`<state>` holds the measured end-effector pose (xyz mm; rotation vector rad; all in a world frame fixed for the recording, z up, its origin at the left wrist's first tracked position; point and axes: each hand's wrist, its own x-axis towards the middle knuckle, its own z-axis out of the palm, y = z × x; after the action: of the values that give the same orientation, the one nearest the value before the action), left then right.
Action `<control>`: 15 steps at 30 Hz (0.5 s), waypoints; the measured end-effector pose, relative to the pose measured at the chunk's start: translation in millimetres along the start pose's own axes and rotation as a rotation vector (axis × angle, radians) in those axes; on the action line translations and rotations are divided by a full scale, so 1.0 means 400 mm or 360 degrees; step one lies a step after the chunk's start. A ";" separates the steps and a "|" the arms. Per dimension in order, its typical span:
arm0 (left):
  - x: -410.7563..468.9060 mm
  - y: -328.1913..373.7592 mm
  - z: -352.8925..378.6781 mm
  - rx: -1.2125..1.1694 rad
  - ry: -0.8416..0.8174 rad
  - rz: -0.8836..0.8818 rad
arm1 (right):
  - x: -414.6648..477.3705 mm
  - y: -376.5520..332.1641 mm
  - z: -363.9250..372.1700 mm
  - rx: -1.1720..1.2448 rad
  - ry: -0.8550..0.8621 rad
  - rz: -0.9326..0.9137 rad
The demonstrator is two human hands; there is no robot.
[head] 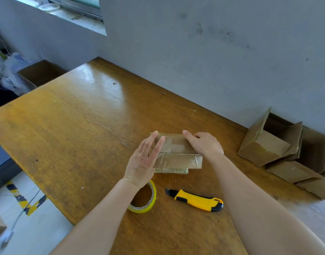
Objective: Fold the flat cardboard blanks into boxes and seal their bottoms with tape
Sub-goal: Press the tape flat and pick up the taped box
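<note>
Both hands flat on a taped cardboard box, mid-surface.

Left hand (pixel 145 159) and right hand (pixel 204 144) press open-palmed on the box (pixel 176 151), fingers unclenched, clear tape across its top seam. Wooden surface (pixel 75 126) lies bare to the left and far side; its near-left edge drops to floor. Tape roll (pixel 148 201) and yellow utility knife (pixel 196 199) lie just nearside. Folded boxes (pixel 279 150) crowd the right wall, flaps open, contents unseen.
</note>
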<state>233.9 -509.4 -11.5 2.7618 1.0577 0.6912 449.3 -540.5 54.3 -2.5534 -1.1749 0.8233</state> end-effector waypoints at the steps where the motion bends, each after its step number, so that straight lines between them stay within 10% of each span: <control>1: -0.003 -0.001 -0.002 -0.0044 -0.0065 -0.0154 | -0.002 0.006 0.000 0.0074 -0.0028 0.0024; 6: 0.002 -0.014 -0.021 -0.0451 -0.0304 -0.1229 | -0.036 0.061 0.044 0.0574 0.0059 0.0177; 15: 0.055 0.023 -0.057 -0.2282 -0.0154 -0.1850 | -0.070 0.074 0.044 0.0857 0.0190 -0.0004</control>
<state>243.5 -503.5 19.3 0.7722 1.1539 0.6360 443.2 -581.7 39.1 -2.1223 -0.7861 0.8357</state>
